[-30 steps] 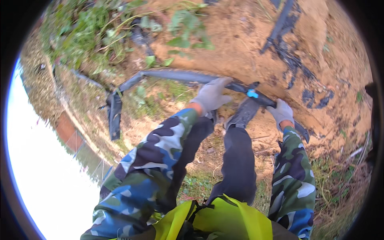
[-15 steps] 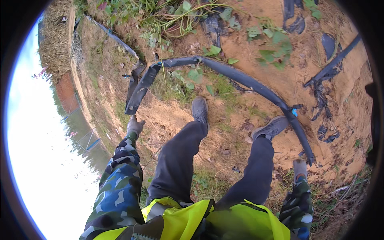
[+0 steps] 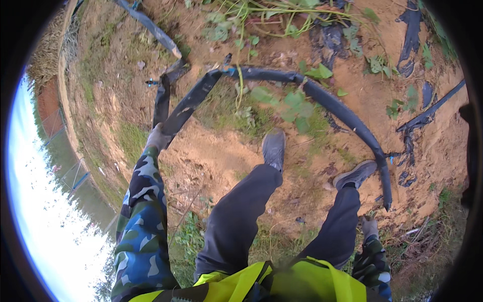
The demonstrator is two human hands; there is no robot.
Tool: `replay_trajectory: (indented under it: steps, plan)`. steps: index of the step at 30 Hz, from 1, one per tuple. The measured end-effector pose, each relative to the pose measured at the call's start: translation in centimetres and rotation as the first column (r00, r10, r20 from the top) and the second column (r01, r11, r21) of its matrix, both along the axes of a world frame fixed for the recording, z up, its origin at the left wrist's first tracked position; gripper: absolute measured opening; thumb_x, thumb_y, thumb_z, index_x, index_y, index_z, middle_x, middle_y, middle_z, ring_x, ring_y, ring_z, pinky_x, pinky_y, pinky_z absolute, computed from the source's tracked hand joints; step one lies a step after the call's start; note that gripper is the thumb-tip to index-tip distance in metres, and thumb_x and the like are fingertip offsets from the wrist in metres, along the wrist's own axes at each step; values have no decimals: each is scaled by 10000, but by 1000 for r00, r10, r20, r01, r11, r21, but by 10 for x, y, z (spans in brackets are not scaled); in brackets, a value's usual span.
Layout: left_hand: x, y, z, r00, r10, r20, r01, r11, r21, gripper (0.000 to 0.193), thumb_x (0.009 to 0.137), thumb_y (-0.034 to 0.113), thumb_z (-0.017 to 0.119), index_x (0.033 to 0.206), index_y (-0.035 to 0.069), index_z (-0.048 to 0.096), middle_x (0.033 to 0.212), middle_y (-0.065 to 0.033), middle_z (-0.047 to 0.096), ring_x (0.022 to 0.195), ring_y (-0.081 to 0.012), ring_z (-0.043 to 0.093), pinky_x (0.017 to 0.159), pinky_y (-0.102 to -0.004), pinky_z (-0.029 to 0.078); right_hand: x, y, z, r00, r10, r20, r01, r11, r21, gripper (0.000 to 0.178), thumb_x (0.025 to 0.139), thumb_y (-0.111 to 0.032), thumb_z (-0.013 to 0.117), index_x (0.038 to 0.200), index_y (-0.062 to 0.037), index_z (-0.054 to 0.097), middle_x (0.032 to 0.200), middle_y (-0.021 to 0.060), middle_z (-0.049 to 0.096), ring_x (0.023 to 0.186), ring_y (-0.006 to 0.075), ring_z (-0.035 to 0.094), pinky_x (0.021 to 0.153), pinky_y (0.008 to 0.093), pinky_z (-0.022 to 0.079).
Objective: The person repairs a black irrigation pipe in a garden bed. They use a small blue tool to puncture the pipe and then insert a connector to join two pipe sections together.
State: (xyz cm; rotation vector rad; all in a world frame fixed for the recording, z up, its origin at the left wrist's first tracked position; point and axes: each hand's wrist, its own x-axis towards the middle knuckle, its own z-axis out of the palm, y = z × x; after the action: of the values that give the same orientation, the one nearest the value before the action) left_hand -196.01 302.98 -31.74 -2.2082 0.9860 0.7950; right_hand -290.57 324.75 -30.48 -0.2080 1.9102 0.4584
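A flat black hose (image 3: 347,110) lies in a long arc on the sandy ground before me, with blue fittings on it. At its left it folds back on itself near the ground, and a further length runs up to the far left. My left hand (image 3: 158,137), in a greyish glove, is closed on the folded hose end. Low on the right, my right hand (image 3: 370,227), also gloved, hangs just below the hose's right end, apart from it. Its fingers are too small to make out clearly.
My shoes (image 3: 274,148) stand just inside the hose's arc. Green vines (image 3: 282,15) and torn black plastic film (image 3: 329,43) lie beyond it. Another dark pipe (image 3: 435,105) lies at the far right. Weeds and dry stalks (image 3: 415,241) grow near my right hand.
My left hand has moved up along the hose and now grips it at the fold. The view has shifted, so the hose and my feet sit further right. My right hand stays low.
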Motion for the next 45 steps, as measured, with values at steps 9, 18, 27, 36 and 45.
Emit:
replay_trajectory:
  steps: [9, 18, 27, 36, 45]
  plan:
    - [-17, 27, -6, 922, 332, -201, -334, 942, 23, 421, 865, 269, 734, 1202, 38, 635, 737, -99, 665, 567, -189, 654, 508, -362, 512, 60, -37, 9, 997, 38, 69, -26, 986, -164, 297, 946, -267, 648, 1082, -4, 681, 884, 62, 720, 721, 138, 661, 614, 270, 488]
    - [-193, 18, 201, 893, -437, -110, 389, 871, -300, 361, 849, 375, 710, 693, 55, 651, 695, -185, 646, 689, -399, 654, 615, -458, 514, 213, -91, -12, 955, 125, 267, -24, 936, -351, 441, 876, -348, 668, 1073, 44, 708, 876, 92, 711, 785, 167, 643, 735, 318, 509]
    - [-326, -49, 456, 435, -780, -450, 535, 626, -568, 304, 727, 161, 757, 573, 70, 511, 553, -116, 477, 477, -334, 503, 466, -438, 374, 348, -121, 107, 801, -333, 497, 505, 821, -265, 566, 938, -506, 626, 1113, 28, 692, 1048, 139, 720, 966, 245, 688, 856, 357, 537]
    - [-315, -94, 563, 117, -745, -656, 517, 610, -601, 432, 555, 157, 787, 476, 113, 365, 495, -42, 355, 420, -268, 402, 447, -407, 256, 476, -176, 205, -497, -599, 628, 856, -219, 469, 544, 939, -541, 631, 1181, -53, 630, 1122, 114, 692, 1069, 282, 662, 988, 466, 522]
    - [-184, -183, 593, 463, -470, -751, 476, 847, -236, 390, 761, 256, 762, 579, 52, 483, 514, -41, 387, 467, -198, 405, 461, -339, 297, 474, -219, 294, -482, -397, 781, 814, -532, 232, 421, 982, -380, 637, 1205, -24, 612, 1174, 102, 688, 1095, 259, 655, 1004, 433, 505]
